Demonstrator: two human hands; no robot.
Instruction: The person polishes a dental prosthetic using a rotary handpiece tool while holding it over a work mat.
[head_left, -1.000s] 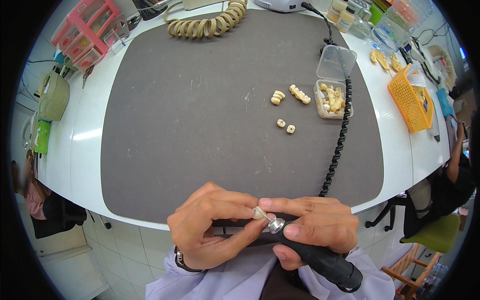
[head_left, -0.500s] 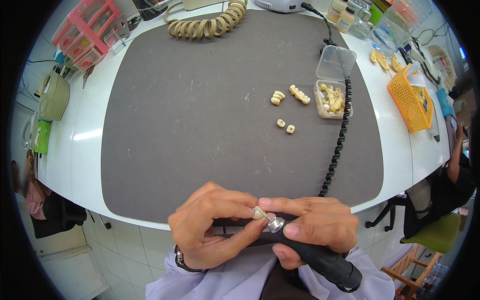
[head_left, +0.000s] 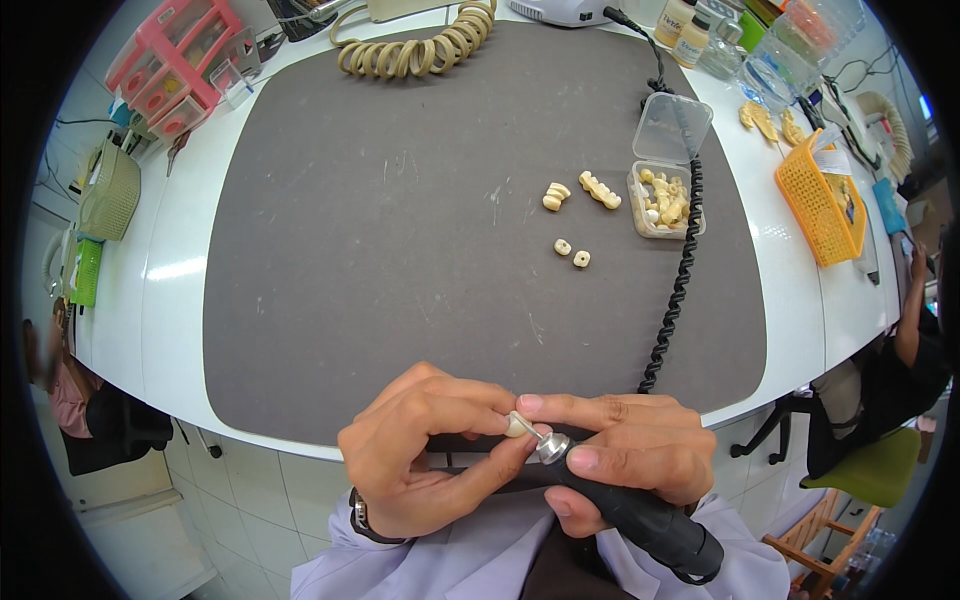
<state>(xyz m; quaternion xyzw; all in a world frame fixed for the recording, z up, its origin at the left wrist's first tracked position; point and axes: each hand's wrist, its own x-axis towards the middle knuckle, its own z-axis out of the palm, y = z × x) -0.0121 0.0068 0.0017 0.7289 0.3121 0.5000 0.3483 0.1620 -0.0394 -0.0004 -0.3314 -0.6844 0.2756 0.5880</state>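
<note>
Left hand (head_left: 420,455), lower centre: one cream dental crown (head_left: 515,428), pinched between fingertips. Right hand (head_left: 645,450), beside it: black rotary handpiece (head_left: 645,520), gripped, bur shank (head_left: 531,430) at the crown. Compared with a second ago: grips and placement essentially unchanged, suggesting steady work on the same piece.

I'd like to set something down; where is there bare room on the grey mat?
The widest bare patch is the left and middle of the grey mat, between the coiled hose and the left hand. A smaller one lies between the loose tooth pieces and the right hand, left of the black cord. Crowded: the right side, around the open box.
</note>
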